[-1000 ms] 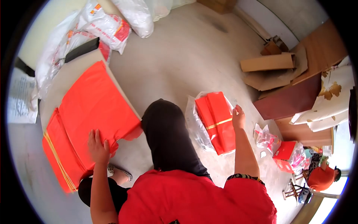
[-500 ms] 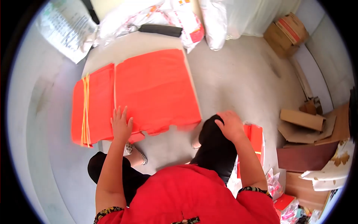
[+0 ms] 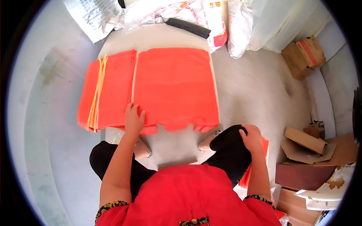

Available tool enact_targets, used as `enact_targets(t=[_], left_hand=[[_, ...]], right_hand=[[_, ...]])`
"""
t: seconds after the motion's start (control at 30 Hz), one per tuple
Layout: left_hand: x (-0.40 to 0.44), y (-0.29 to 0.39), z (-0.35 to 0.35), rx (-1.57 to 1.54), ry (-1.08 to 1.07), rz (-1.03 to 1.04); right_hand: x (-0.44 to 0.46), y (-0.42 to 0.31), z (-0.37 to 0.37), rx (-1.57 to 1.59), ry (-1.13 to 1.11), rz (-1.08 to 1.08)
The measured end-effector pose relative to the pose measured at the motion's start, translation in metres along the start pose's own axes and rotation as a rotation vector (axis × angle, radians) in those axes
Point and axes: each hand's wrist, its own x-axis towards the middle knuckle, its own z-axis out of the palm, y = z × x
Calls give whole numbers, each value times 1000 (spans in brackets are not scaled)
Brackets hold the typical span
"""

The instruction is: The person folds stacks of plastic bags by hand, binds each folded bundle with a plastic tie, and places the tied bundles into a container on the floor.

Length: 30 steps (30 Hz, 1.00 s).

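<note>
Two stacks of red sheets lie side by side on a low pale table [image 3: 151,37]. Yellow bands [image 3: 98,88] lie across the left stack [image 3: 117,83]; the right stack [image 3: 175,84] is wider, with an uneven near edge. My left hand [image 3: 135,117] rests at the near edge between the two stacks, fingers spread, holding nothing. On my right knee lies my right hand [image 3: 250,136], its fingers apart and empty. Beside that leg, a red bundle [image 3: 246,178] is partly hidden by my arm.
A black roll [image 3: 187,28] lies at the table's far edge, before white printed bags [image 3: 215,22]. A closed carton [image 3: 303,56] stands at the back right. Opened cardboard [image 3: 307,145] and a dark red panel [image 3: 301,176] are on the right.
The view has swung toward the table. My right hand has moved from beside the banded red bundle onto my knee. My left hand has slid to the gap between the stacks.
</note>
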Motion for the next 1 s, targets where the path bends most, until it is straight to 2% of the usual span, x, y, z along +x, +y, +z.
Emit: enact_targets(t=[0.1, 0.23, 0.5, 0.63, 0.73, 0.83, 0.93, 1.0], left_hand=[[1, 7, 12, 78, 53, -9], [1, 15, 12, 141, 83, -7], [4, 12, 2, 219, 20, -66], [2, 14, -2, 247, -3, -66], [-3, 16, -7, 274, -55, -85], [-10, 25, -13, 254, -35, -88], [-17, 29, -13, 228, -7, -89], [-23, 30, -14, 210, 9, -76]], right_hand=[[11, -20, 5, 104, -117, 14], [38, -41, 56, 592, -155, -10], [64, -91, 99, 962, -83, 335], [55, -79, 125, 1276, -123, 530], [49, -75, 129, 1235, -66, 529], [43, -79, 120, 992, 32, 426], [31, -94, 101, 1051, 39, 445], [26, -86, 111, 889, 49, 395]])
